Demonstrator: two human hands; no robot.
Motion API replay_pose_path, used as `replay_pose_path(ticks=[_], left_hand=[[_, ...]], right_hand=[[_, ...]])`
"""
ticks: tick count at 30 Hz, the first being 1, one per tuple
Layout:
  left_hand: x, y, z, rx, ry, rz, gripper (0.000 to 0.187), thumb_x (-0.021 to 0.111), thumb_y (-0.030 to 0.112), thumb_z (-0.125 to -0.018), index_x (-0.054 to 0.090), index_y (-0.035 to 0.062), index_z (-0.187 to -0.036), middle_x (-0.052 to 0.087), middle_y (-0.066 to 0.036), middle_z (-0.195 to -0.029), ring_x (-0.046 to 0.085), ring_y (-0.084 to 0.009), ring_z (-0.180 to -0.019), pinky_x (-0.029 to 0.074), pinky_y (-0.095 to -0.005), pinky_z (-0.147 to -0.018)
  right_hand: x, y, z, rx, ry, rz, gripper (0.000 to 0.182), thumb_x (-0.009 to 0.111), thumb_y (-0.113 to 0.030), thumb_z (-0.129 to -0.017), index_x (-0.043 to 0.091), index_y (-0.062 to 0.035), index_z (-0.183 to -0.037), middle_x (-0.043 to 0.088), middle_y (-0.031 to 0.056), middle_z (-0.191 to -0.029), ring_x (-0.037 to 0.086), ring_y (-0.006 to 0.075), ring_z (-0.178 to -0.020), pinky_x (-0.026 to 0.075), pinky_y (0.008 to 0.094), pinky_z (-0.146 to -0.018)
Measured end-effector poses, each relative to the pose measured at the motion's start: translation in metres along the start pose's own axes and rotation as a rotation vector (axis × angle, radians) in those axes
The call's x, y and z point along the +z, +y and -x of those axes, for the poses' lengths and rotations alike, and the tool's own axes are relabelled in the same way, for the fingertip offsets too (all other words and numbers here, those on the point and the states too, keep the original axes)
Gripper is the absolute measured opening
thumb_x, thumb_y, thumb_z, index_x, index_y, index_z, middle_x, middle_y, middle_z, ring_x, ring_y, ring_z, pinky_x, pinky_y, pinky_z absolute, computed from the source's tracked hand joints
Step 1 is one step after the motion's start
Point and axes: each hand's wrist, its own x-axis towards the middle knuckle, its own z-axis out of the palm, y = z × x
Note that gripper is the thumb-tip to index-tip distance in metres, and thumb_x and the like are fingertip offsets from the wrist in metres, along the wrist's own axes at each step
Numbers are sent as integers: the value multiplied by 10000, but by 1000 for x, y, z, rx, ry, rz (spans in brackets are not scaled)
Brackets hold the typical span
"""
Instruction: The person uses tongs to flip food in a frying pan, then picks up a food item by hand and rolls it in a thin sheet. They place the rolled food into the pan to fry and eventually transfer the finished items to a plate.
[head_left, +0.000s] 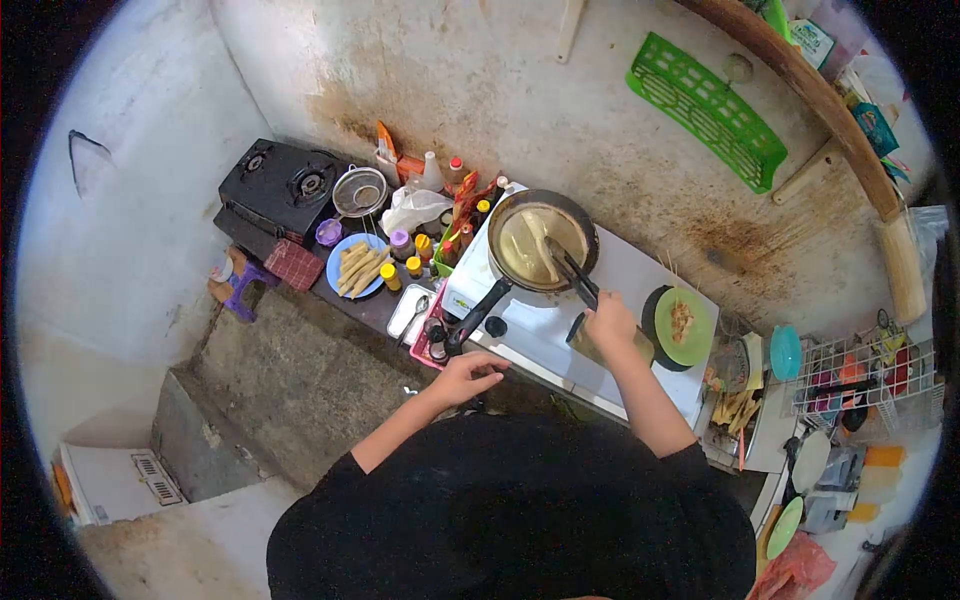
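My right hand [611, 320] is wrapped round black tongs [574, 273], whose tips reach into the frying pan [504, 276]. Pale, long rolls [541, 243] lie in shallow oil there, one of them right at the tong tips; whether the tongs grip it I cannot tell. The pan sits on a white stove top [550, 325], its black handle [482, 316] pointing toward me. Just below the end of that handle is my left hand [470, 379], fingers stretched out and holding nothing. A green plate [697, 347] with a small heap of filling [682, 321] stands right of my right hand.
To the left, a blue plate [336, 259] carries several rolls, near a strainer [360, 190], seasoning bottles [401, 243] and a black gas stove [275, 185]. A spoon lies in a white tray [408, 309]. At the right stands a wire dish rack [860, 385].
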Motion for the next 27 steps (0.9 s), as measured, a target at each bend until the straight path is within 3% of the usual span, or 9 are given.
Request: replay_pose_path(ticks=[8,11,17,20,23,27], left_hand=[[8,8,-17,84,-40,13,233,586,120,-771,574,47,-992,561,-24,-847,513,-82,-769,416,-216,-674],[3,7,-22,74,17,-16,249,594,117,-751,576,46,-988,586,-64,-883,556,-134,-752,433,-262,-693],[-13,-7,-31,25,341,-75,251,575,68,-739,576,51,-990,575,-58,-880,534,-117,-755,433,-247,-682],[-22,-8,-29,-18,369,-115,261,571,68,-737,571,55,-997,565,-55,-903,522,-122,-745,426,-244,-675],[-26,-12,-26,-26,408,-140,273,571,63,-725,570,58,-999,558,-58,-910,515,-140,-750,420,-256,-681],[-31,-32,-24,-15,459,-166,310,588,66,-695,557,56,-1004,540,-73,-918,493,-175,-773,413,-284,-688]], right_hand=[[23,-12,-43,-82,163,42,395,538,-158,-742,465,-27,-1108,502,126,-985,568,292,-801,484,372,-630],[44,-22,-54,-137,299,170,342,496,-88,-760,472,-16,-1093,493,111,-937,568,252,-681,493,341,-547],[63,-26,-53,-279,451,264,273,467,-99,-783,495,-15,-1041,485,102,-902,540,231,-604,473,347,-427],[50,-21,-51,-264,423,170,263,473,-104,-782,497,-35,-1035,479,101,-891,552,248,-646,485,349,-489],[21,-17,-32,-102,244,15,433,563,-126,-719,453,-44,-1129,491,112,-1004,555,294,-758,470,383,-640],[7,-7,4,24,224,-96,450,605,-160,-691,479,-64,-1111,504,111,-994,551,292,-821,451,392,-699]])
